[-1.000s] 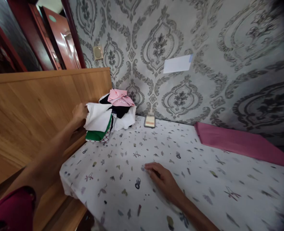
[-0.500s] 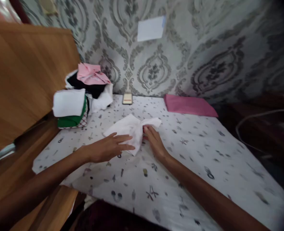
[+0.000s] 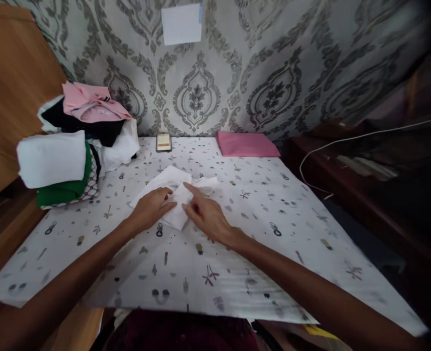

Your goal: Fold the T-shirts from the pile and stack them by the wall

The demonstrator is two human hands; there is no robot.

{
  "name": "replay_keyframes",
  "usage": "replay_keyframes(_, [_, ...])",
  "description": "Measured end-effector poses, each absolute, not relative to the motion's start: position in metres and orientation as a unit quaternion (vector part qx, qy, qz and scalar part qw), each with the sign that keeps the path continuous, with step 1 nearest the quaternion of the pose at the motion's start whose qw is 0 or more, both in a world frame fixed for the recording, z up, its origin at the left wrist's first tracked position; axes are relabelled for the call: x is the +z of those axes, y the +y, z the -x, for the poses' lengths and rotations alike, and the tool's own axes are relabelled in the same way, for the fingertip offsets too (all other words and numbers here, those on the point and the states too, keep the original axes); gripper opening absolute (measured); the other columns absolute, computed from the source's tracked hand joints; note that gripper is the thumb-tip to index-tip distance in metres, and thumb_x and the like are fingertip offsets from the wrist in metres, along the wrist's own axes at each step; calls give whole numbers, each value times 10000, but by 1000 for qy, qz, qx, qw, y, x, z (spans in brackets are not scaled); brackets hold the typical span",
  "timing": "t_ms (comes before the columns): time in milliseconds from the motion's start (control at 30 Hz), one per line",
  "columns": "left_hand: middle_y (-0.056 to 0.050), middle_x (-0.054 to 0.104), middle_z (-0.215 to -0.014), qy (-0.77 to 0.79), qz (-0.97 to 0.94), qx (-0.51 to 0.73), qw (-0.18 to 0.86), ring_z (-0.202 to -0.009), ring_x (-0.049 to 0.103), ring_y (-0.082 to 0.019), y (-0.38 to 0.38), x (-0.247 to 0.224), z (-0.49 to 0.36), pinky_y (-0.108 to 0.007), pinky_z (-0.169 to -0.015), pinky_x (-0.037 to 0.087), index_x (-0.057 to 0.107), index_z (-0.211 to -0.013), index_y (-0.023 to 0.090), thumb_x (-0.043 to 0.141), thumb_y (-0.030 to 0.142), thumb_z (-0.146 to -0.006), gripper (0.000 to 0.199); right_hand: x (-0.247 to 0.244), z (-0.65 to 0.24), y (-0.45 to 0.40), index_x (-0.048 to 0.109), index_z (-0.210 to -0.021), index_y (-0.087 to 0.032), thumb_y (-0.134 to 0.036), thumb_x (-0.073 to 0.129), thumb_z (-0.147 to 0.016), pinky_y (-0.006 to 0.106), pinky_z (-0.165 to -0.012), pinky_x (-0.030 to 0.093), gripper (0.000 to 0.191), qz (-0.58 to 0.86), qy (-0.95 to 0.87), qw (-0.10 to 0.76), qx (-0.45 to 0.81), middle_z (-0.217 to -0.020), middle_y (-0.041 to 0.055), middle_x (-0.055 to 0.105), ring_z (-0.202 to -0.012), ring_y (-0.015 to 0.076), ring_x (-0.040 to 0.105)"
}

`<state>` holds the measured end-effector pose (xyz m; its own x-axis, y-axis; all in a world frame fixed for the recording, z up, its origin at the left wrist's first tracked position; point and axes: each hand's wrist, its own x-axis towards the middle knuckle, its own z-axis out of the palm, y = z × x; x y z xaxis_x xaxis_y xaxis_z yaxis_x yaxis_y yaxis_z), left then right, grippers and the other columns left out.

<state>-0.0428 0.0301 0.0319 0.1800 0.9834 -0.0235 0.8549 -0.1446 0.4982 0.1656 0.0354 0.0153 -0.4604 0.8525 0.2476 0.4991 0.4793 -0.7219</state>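
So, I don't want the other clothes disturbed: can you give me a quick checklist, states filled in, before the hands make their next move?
1. Both hands at the white cloth: ok, left hand and right hand are over it from either side.
2. White cloth spread flat: not ok, it is rumpled, with raised folds.
3. Firm pinch on it: cannot tell, the fingertips are too indistinct.
4. Folded stack apart from the hands: ok, it sits off to the left.
5. Mauve cloth apart from the hands: ok, it lies by the wall.
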Motion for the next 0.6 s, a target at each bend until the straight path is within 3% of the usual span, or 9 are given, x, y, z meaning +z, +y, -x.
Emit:
replay_keyframes(67, [-76,689,-1035,624,-724,180,231,-914,643,-253,37,28,37,-369,-807,492,574,-1254,191,473,582,-886,546,13,-163,33,560,-1219,-212,-366,516,-942,274,-590,353,320,420,-831,218,293,-679,-24,577,-612,170,522])
replay_keyframes(133, [-77,697,-998,625,-704,201,271,-873,646,-240,44,27,36,-354,-784,495,597,-1211,177,444,594,-885,551,10,-163,31,607,-1069,-213,-373,554,-929,263,-573,328,220,435,-827,199,295,-659,-25,579,-599,161,517])
replay_keyframes(200, [-78,702,-981,626,-694,202,292,-866,647,-235,51,26,38,-342,-775,494,636,-1088,180,410,575,-890,497,7,-167,29,593,-869,-216,-393,551,-932,252,-562,323,192,442,-806,233,316,-617,-34,549,-579,144,496])
replay_keyframes(300, [-73,690,-955,638,-714,150,248,-853,638,-244,53,27,40,-340,-729,475,620,-1017,196,437,568,-872,439,7,-177,22,456,-641,-216,-463,505,-942,241,-535,323,392,432,-759,318,369,-552,-42,450,-545,124,440])
replay_keyframes(433, [-80,665,-998,664,-731,67,142,-858,632,-257,40,32,36,-334,-664,435,566,-1028,213,495,560,-854,394,10,-194,9,388,-563,-223,-560,560,-880,232,-464,319,494,440,-673,378,459,-491,-51,371,-471,107,392])
replay_keyframes(600, [-55,646,-928,636,-756,4,156,-761,611,-220,22,43,32,-307,-588,404,541,-851,236,531,411,-801,182,9,-222,-6,358,-523,-230,-634,606,-822,234,-406,307,561,462,-602,389,522,-451,-60,356,-402,96,388])
